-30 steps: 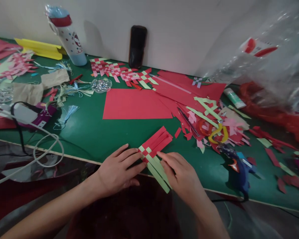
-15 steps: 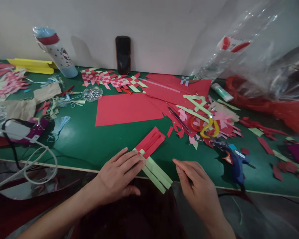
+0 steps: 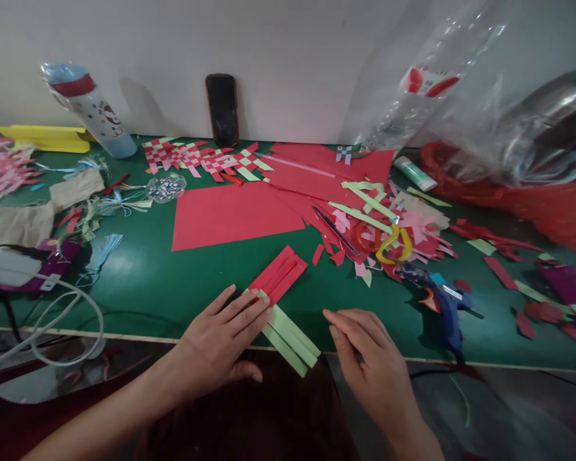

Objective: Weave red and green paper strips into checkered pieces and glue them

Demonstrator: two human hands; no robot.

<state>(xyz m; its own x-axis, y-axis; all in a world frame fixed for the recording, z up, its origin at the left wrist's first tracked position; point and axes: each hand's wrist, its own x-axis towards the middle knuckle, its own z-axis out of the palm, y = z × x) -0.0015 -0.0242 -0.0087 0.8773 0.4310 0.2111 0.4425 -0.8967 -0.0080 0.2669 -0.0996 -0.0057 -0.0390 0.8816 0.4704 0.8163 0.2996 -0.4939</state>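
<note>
My left hand (image 3: 221, 339) lies flat with fingers stretched out. Its fingertips press on the crossing of red paper strips (image 3: 281, 272) and light green paper strips (image 3: 292, 339), hiding part of where they meet. The red strips point up and away to the right; the green ones reach down over the table's front edge. Right of the green strips, my right hand (image 3: 369, 365) hovers apart from the paper. Its fingers are curled, with thumb and index finger close together and nothing visible between them.
A red sheet (image 3: 235, 214) lies behind the strips. Paper scraps, yellow-handled scissors (image 3: 396, 246) and a blue glue gun (image 3: 448, 317) are to the right. Woven paper pieces (image 3: 201, 160), a phone (image 3: 223, 109) and a bottle (image 3: 93, 112) stand or lie along the wall. White cables (image 3: 77, 320) cross the left.
The whole scene has shifted slightly left in the view. Both hands keep nearly the same pose, and the strips stay under my left fingertips.
</note>
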